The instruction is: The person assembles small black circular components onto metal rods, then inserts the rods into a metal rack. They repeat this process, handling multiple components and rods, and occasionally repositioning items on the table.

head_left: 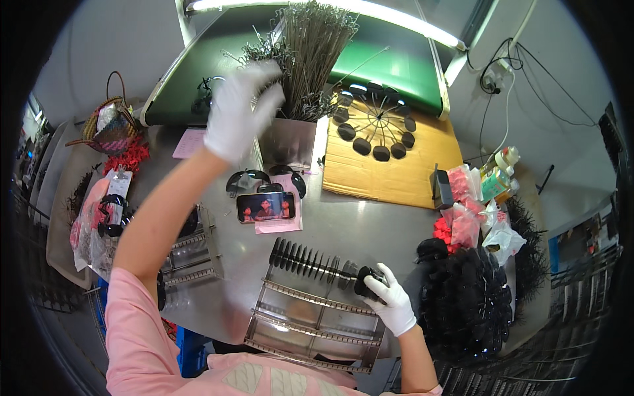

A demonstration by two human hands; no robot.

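Observation:
My left hand, in a white glove, reaches up beside a dense bundle of thin hooked metal wires. It is blurred by motion, and whether its fingers hold anything does not show. The wires stand upright in a metal box. My right hand, also gloved, closes on a small stack of black oval discs at the right end of a metal rack. Along the rack's far bar, a row of similar thin dark discs stands on edge.
A phone playing a video leans beyond the rack, beside dark sunglasses. Dark discs on wires fan out in a ring on yellow cardboard. A heap of black pieces lies right; a second rack lies left.

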